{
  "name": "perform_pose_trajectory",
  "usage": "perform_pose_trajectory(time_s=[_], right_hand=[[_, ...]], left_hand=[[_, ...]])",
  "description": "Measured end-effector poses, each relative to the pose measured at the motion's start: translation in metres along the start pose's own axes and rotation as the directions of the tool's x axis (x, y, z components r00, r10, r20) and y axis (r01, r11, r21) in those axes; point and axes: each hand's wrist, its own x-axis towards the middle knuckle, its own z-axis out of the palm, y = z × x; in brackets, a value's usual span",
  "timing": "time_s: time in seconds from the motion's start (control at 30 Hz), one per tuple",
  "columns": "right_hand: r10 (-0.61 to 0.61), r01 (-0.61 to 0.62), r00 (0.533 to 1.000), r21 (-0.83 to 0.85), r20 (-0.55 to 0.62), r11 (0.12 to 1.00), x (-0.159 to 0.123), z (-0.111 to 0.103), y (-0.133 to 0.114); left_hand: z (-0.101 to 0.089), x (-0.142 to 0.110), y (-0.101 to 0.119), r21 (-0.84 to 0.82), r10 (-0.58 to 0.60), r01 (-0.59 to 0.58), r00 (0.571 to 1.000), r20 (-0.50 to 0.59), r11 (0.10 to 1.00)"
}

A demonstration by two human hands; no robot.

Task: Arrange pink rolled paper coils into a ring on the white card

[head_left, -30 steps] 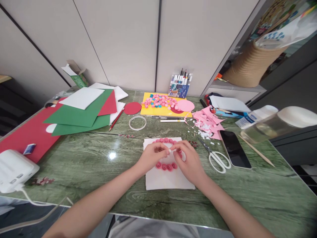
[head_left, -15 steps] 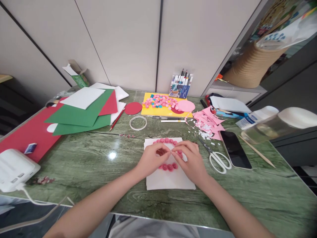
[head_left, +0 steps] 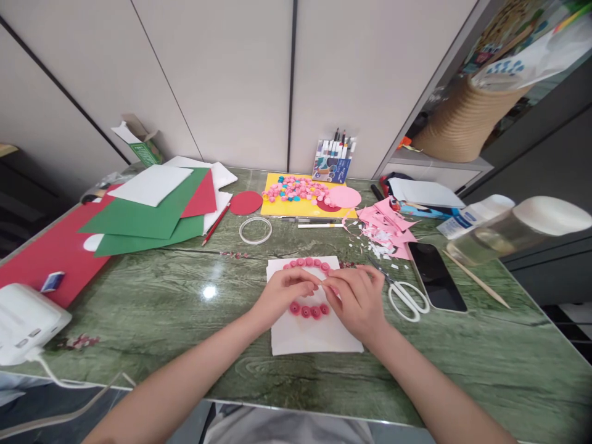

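Note:
A white sheet of paper [head_left: 309, 336] lies on the green marble table [head_left: 185, 308] right in front of me. Small pink rolled paper coils [head_left: 309, 311] are stuck on it in a ring. My left hand [head_left: 283, 296] and my right hand [head_left: 354, 299] rest on the sheet, fingertips meeting over the ring's middle. Both hands are curled in a pinch at the same spot; what sits between the fingertips is too small to make out.
White-handled scissors [head_left: 407, 296] and a black phone [head_left: 435, 274] lie right of the sheet, near pink paper scraps [head_left: 383, 228]. Behind are a tape ring [head_left: 255, 229], a yellow card with coils [head_left: 300, 194], a marker pack [head_left: 333, 161]; green, red and white sheets [head_left: 143, 213] at left, a white device [head_left: 23, 320].
Both hands have slid slightly toward me on the sheet, fingertips still pinched together. The view has shifted a little; nothing else on the table moved.

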Motion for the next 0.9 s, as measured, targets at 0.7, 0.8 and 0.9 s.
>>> perform_pose_trajectory(time_s=[0.7, 0.8, 0.9], right_hand=[[-0.040, 0.037, 0.992, -0.025, -0.116, 0.999, 0.001, -0.016, 0.011], [-0.027, 0.031, 0.990, 0.021, -0.139, 0.999, 0.003, -0.018, 0.012], [-0.006, 0.013, 0.984, 0.039, -0.176, 0.999, 0.006, -0.021, 0.015]], left_hand=[[-0.037, 0.080, 0.006, 0.856, 0.435, -0.166, 0.897, -0.075, 0.490], [-0.051, 0.127, 0.019, 0.899, 0.468, -0.093, 0.873, -0.133, 0.429], [-0.066, 0.163, 0.026, 0.919, 0.497, -0.039, 0.850, -0.177, 0.393]])
